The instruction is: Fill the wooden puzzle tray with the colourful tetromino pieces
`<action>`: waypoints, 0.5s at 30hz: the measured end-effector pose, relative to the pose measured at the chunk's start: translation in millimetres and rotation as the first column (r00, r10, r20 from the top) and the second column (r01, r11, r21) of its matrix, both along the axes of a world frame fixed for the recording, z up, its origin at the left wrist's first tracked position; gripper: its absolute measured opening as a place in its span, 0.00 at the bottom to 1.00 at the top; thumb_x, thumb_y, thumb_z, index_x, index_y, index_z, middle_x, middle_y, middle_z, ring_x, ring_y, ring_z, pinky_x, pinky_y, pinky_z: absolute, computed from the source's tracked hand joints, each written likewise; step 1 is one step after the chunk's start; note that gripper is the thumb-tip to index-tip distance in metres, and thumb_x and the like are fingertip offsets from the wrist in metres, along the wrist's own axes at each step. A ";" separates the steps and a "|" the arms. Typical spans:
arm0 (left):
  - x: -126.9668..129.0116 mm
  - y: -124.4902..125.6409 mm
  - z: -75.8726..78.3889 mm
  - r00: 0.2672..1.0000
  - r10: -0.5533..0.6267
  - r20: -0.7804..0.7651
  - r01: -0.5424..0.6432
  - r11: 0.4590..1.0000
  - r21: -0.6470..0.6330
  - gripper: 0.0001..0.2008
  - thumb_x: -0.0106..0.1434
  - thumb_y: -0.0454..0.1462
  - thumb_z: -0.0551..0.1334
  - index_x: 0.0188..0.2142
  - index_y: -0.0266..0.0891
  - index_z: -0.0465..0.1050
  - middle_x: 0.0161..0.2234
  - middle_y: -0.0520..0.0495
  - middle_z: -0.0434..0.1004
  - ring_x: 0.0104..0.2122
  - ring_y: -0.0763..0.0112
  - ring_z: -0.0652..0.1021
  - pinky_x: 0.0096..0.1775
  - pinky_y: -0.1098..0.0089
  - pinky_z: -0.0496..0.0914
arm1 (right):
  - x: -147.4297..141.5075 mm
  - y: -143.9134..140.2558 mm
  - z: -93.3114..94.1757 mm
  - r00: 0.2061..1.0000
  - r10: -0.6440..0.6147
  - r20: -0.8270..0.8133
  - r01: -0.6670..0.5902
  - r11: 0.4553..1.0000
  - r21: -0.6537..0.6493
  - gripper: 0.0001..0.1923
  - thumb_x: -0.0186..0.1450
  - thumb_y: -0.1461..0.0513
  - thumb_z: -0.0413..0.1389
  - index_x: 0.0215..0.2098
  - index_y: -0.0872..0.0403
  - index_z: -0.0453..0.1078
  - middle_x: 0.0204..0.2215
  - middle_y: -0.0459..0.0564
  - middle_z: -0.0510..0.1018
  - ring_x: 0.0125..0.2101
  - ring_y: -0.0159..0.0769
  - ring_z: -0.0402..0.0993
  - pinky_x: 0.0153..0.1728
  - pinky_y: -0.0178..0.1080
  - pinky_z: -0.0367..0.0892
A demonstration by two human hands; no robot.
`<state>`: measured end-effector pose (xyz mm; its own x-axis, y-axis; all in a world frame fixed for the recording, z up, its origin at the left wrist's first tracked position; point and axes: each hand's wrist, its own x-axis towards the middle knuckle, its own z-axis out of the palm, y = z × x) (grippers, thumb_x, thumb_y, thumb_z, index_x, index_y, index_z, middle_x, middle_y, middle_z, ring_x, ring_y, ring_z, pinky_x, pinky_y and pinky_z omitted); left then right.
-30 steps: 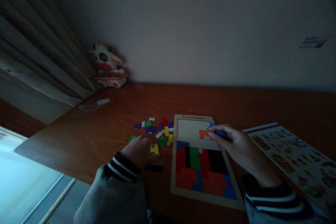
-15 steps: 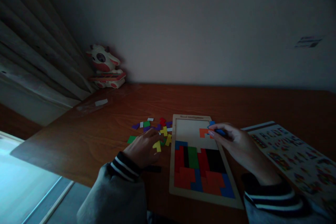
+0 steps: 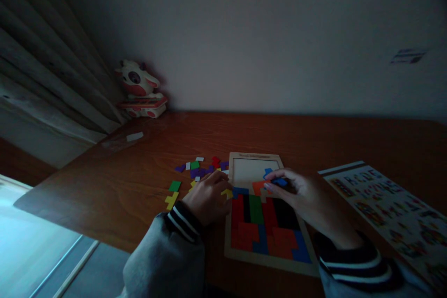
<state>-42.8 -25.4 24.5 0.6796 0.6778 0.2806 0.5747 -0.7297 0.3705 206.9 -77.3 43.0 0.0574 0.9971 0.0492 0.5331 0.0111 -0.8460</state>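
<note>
My right hand (image 3: 303,193) is over the upper part of a wooden puzzle board (image 3: 272,263), with blue puzzle pieces (image 3: 279,181) pinched in its fingers. An orange piece (image 3: 258,187) lies at its thumb tip, above the packed rows. My left hand (image 3: 208,198) is at the board's left edge, fingers curled round a yellow puzzle piece (image 3: 226,193). Red, black, green, orange and blue pieces fill the lower part of the board; its upper part shows a pale base.
Loose pieces, among them a green one (image 3: 175,186) and a yellow one (image 3: 171,201), lie left of the board. A printed pattern sheet (image 3: 387,205) lies at the right. A toy cow with a keyboard (image 3: 141,88) stands at the back left near the curtain (image 3: 52,70).
My left hand has moved right with the yellow piece, up to the board, uncovering loose pieces behind it. My right hand has moved left over the board; the blue and orange pieces shifted with it.
</note>
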 end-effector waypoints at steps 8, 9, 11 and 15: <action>7.9 -1.5 -8.2 1.000 0.020 0.008 -0.020 0.999 0.033 0.13 0.59 0.37 0.64 0.45 0.39 0.75 0.46 0.42 0.77 0.43 0.60 0.79 0.47 0.57 0.76 | 13.6 1.6 -13.0 0.999 -0.036 0.039 0.036 0.999 0.017 0.13 0.60 0.51 0.59 0.38 0.48 0.76 0.32 0.47 0.83 0.31 0.39 0.79 0.33 0.39 0.73; 10.4 -2.7 -8.7 1.000 0.023 0.002 -0.023 0.999 0.042 0.14 0.59 0.36 0.63 0.45 0.39 0.75 0.47 0.43 0.77 0.43 0.59 0.79 0.48 0.56 0.75 | 20.0 2.2 -15.6 0.997 -0.062 0.050 0.061 0.998 0.033 0.14 0.61 0.50 0.59 0.39 0.48 0.76 0.33 0.47 0.83 0.32 0.40 0.79 0.33 0.39 0.73; 15.8 -4.5 -8.5 1.000 0.020 -0.006 -0.020 0.998 0.059 0.13 0.59 0.36 0.62 0.44 0.40 0.76 0.46 0.43 0.77 0.43 0.59 0.79 0.48 0.56 0.75 | 32.7 3.8 -20.8 0.993 -0.094 0.068 0.090 0.994 0.064 0.15 0.61 0.49 0.59 0.41 0.48 0.76 0.36 0.48 0.83 0.35 0.41 0.80 0.35 0.41 0.74; 33.9 -3.3 -4.9 0.999 0.049 -0.018 -0.048 0.997 0.061 0.11 0.62 0.36 0.61 0.43 0.39 0.76 0.44 0.43 0.78 0.40 0.61 0.79 0.44 0.59 0.76 | 45.2 6.5 -25.7 0.994 -0.101 0.048 0.098 0.993 0.065 0.16 0.62 0.49 0.59 0.44 0.48 0.75 0.38 0.49 0.83 0.36 0.42 0.80 0.36 0.41 0.74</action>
<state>-8.9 -28.7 19.5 0.6522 0.6920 0.3095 0.6165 -0.7217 0.3147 252.1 -70.8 17.3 0.1524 0.9814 0.1168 0.5763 0.0077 -0.8172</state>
